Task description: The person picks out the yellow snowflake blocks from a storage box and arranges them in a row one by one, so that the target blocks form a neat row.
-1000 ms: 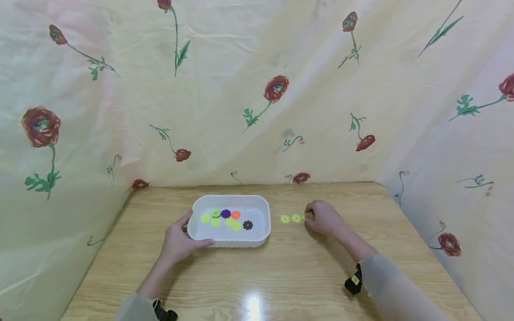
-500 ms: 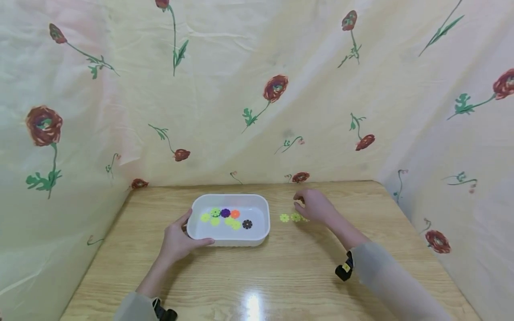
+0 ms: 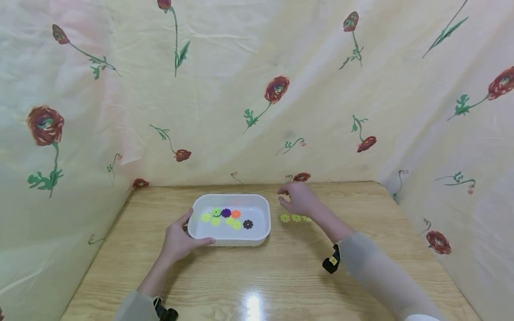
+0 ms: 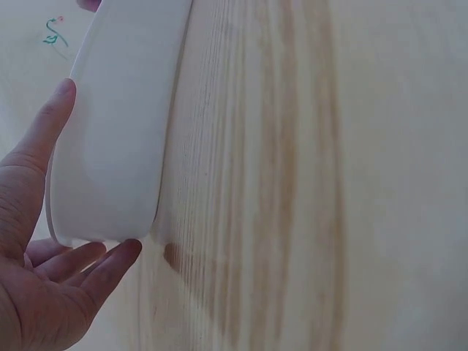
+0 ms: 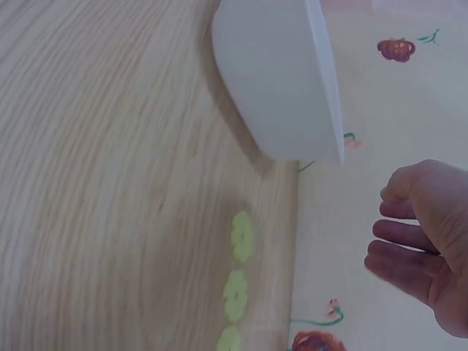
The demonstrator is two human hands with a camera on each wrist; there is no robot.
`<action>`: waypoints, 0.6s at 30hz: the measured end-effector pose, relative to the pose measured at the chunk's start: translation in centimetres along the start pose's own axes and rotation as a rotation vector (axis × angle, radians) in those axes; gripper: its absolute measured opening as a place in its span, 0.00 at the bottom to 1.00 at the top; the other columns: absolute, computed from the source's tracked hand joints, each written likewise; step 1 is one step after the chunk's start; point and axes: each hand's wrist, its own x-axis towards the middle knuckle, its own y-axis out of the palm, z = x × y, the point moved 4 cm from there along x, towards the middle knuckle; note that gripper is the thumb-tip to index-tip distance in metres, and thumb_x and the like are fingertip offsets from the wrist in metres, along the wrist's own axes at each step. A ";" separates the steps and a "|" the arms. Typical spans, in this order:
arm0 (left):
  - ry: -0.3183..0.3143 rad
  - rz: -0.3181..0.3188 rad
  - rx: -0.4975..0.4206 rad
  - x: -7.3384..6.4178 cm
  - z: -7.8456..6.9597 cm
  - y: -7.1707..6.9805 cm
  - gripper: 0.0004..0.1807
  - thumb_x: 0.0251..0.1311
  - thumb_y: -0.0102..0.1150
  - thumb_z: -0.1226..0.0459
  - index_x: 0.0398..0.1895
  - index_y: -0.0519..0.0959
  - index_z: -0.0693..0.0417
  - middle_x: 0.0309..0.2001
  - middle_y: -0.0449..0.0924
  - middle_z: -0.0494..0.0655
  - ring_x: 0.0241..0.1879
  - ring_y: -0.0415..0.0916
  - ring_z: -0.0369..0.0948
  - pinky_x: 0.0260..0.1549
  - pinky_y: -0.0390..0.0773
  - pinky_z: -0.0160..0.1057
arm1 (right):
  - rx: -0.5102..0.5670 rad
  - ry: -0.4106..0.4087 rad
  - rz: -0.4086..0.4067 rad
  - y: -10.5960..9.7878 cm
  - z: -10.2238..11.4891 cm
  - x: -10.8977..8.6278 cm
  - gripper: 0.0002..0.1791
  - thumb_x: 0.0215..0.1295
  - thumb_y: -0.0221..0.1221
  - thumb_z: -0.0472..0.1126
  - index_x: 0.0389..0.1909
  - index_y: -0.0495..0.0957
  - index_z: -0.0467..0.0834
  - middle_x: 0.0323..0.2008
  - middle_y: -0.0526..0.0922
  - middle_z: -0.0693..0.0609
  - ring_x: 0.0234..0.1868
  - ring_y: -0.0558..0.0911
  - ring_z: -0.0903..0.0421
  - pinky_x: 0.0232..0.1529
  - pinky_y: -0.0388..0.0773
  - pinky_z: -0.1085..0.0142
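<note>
A white plastic container (image 3: 241, 243) sits on the wooden table. Inside lie several flower-shaped pieces: yellow-green ones, a purple piece (image 3: 226, 213), an orange piece (image 3: 236, 214) and a dark brown piece (image 3: 247, 224). My left hand (image 3: 179, 240) grips the container's left end, thumb along its front side and fingers around the corner, as the left wrist view shows. Right of the container, three yellow-green flower pieces (image 3: 296, 218) lie in a row. Above them my right hand (image 3: 300, 199) hovers beside the container's right end, fingers loosely bent, with nothing visible between them.
Behind the wooden table (image 3: 257, 272) hangs a flower-print cloth (image 3: 225, 89), which also runs along both sides. A black wrist camera (image 3: 331, 262) is strapped to the right forearm, another (image 3: 165, 311) to the left.
My right hand has lifted from the right end of the row and moved left toward the container, uncovering the third yellow-green flower piece. The left hand and container stay in place.
</note>
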 end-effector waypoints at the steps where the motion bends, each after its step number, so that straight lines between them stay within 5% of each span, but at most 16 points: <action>1: 0.001 0.000 0.001 0.0 0.0 0.0 0.66 0.44 0.88 0.48 0.83 0.60 0.62 0.79 0.68 0.61 0.64 0.81 0.55 0.61 0.85 0.52 | -0.003 0.001 0.009 0.0 0.2 0.1 0.10 0.68 0.66 0.39 0.46 0.89 0.39 0.41 0.92 0.45 0.43 0.89 0.48 0.47 0.88 0.53; 18: -0.003 0.005 -0.006 -0.1 0.0 -0.1 0.65 0.46 0.87 0.48 0.83 0.59 0.62 0.79 0.67 0.62 0.65 0.80 0.57 0.62 0.84 0.54 | -0.006 -0.029 0.093 1.3 4.2 2.4 0.11 0.71 0.67 0.44 0.49 0.90 0.46 0.45 0.93 0.52 0.44 0.89 0.56 0.45 0.87 0.62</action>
